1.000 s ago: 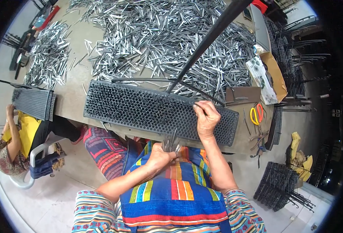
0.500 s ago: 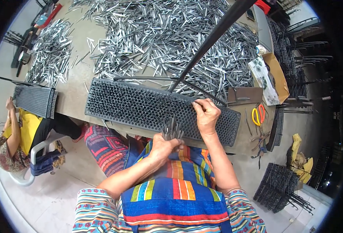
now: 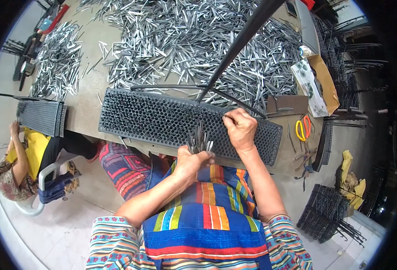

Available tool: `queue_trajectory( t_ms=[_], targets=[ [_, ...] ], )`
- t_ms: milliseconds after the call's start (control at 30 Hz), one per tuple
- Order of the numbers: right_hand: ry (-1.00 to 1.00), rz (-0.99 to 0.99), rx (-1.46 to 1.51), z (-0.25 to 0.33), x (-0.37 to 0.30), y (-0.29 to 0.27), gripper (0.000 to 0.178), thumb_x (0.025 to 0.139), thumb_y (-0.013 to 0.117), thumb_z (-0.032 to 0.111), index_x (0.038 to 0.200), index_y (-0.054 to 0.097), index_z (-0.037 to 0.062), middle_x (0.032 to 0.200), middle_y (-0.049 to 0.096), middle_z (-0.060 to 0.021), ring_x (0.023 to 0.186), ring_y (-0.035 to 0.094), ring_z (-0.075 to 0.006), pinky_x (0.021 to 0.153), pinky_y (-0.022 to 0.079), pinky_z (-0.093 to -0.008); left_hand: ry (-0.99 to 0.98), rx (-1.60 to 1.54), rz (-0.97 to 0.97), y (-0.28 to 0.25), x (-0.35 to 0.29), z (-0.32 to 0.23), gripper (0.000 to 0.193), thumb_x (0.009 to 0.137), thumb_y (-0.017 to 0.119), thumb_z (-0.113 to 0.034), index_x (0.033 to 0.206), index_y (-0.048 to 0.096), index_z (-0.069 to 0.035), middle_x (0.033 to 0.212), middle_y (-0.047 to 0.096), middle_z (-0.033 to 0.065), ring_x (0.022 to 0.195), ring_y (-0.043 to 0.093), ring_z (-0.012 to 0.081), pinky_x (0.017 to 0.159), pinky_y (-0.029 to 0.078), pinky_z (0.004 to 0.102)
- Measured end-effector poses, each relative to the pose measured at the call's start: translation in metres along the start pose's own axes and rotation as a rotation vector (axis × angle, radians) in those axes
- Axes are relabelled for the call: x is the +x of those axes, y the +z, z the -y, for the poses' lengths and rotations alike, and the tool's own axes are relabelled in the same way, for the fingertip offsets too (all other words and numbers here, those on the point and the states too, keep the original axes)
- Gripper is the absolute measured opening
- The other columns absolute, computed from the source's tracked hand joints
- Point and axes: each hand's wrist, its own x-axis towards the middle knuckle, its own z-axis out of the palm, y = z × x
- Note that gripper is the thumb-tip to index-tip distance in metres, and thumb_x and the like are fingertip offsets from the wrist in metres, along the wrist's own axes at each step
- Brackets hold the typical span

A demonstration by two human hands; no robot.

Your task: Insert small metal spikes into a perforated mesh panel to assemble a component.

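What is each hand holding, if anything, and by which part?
The left hand grips a bundle of thin strips by their lower part; whether the right hand holds anything cannot be told.

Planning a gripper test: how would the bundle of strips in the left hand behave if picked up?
The strips in the left hand are probably stiff: they stick up without drooping. They would likely spread if gripped loosely, as they splay at the top. Each looks light, being so thin.
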Motion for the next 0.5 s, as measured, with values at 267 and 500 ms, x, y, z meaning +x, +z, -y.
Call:
queue_trajectory(
  t_ms=[267,500],
  targets=[
    [0.298,0.080,0.095,0.014,-0.006,-0.012,0.014,0.072,0.074,0.007,0.084,0.071,0.0008,0.072,0.065,-0.0109,0.060,0.064,-0.0202,0.055,0.048,-0.0304,0.006,-0.031,0.017,0.003,0.001,-0.007,0.010,0.080,0.065,0.004,0.089,0.065,0.000,0.077,0.069,0.0114,0.060,0.066,0.0168,0.051,0.053,0.0268],
    [0.755,0.340,0.774,0.034,-0.050,-0.020,0.010,0.079,0.069,-0.001,0.089,0.068,-0.0033,0.072,0.063,-0.0014,0.056,0.055,-0.0045,0.051,0.044,-0.0188,-0.020,-0.035,0.072,0.016,0.002,-0.007,0.010,0.081,0.063,0.004,0.089,0.066,0.000,0.079,0.070,0.0099,0.061,0.066,0.0153,0.052,0.053,0.0249]
  ],
)
